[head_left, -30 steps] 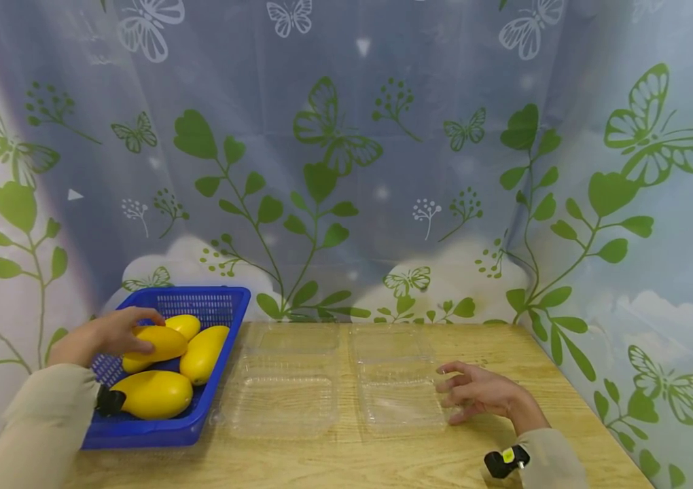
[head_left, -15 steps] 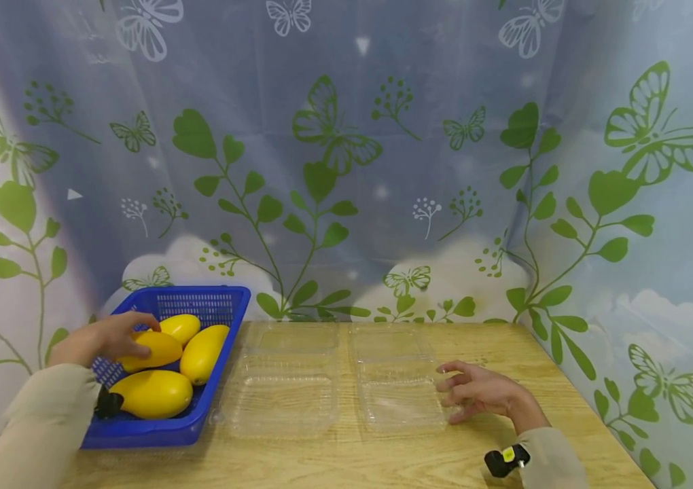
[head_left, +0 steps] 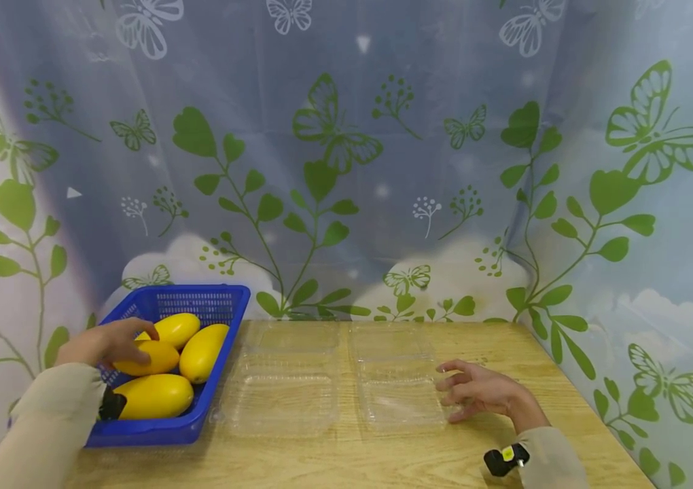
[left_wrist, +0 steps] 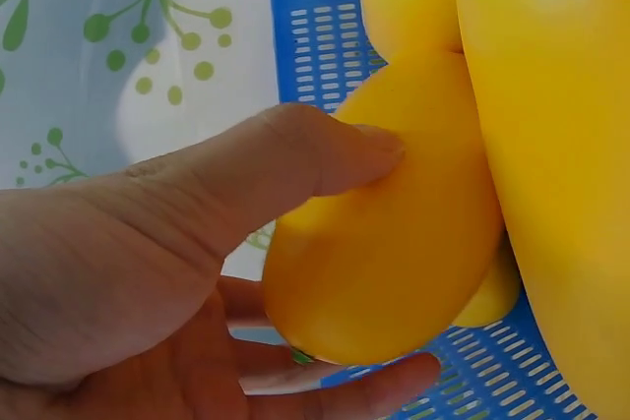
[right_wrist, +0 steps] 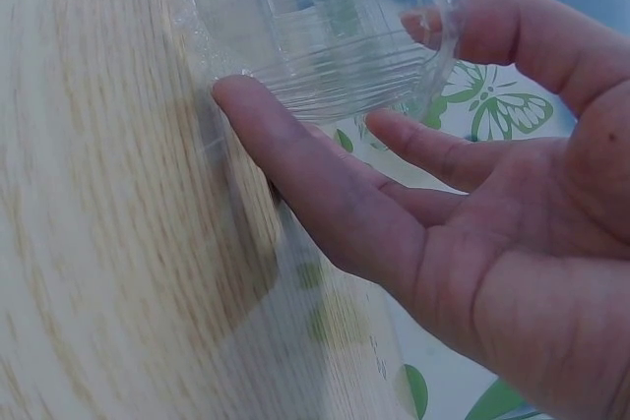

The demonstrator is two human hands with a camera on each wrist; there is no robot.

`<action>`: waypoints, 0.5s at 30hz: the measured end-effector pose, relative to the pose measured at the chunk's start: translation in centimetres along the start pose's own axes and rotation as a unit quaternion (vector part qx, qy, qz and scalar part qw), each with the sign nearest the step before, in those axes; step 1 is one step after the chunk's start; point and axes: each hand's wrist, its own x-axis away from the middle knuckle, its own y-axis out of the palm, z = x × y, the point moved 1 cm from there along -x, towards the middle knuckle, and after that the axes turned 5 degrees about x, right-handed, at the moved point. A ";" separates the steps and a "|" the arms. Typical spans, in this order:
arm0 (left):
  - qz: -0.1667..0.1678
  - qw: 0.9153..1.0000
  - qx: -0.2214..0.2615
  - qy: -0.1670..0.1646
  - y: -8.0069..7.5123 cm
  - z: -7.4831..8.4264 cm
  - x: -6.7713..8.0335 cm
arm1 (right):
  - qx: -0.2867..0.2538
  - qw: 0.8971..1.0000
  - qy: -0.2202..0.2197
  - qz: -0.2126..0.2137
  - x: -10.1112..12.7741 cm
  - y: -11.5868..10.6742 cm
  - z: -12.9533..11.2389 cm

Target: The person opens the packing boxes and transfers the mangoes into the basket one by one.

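Observation:
My left hand [head_left: 108, 343] grips an orange-yellow mango [head_left: 153, 358] inside the blue plastic basket [head_left: 238, 319]. In the left wrist view, my thumb [left_wrist: 335, 150] lies across the upper side of that mango [left_wrist: 394, 233], with fingers beneath it. Several yellow mangoes lie around it, one mango [head_left: 177, 331] behind, one mango [head_left: 204, 354] to the right and one mango [head_left: 157, 396] in front. My right hand [head_left: 484, 394] stays at the right side of a clear plastic container [head_left: 404, 407], its loosely spread fingertips at the wall. The right wrist view shows these fingers [right_wrist: 315, 179] against the clear plastic.
A second clear container [head_left: 285, 407] with its lid folded back stands between the basket and the right container. All stand on a wooden table [head_left: 322, 465]. A patterned curtain [head_left: 346, 224] hangs behind and along the sides.
My left hand has shifted the held mango slightly left and down within the basket, uncovering more of the mango behind it. The right hand stays in place.

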 end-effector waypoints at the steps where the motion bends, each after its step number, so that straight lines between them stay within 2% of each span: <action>1: -0.005 1.000 0.004 -0.009 0.1 0.0 0.0 | 0.000 1.000 0.000 0.000 0.0 0.0 0.0; 10: -0.015 0.999 0.011 -0.049 0.5 -0.1 -0.2 | -0.001 1.000 -0.002 -0.004 0.0 0.2 -0.2; 15: -0.017 0.998 -0.004 -0.053 0.4 0.1 -0.4 | -0.001 1.000 -0.003 -0.005 0.1 0.2 -0.2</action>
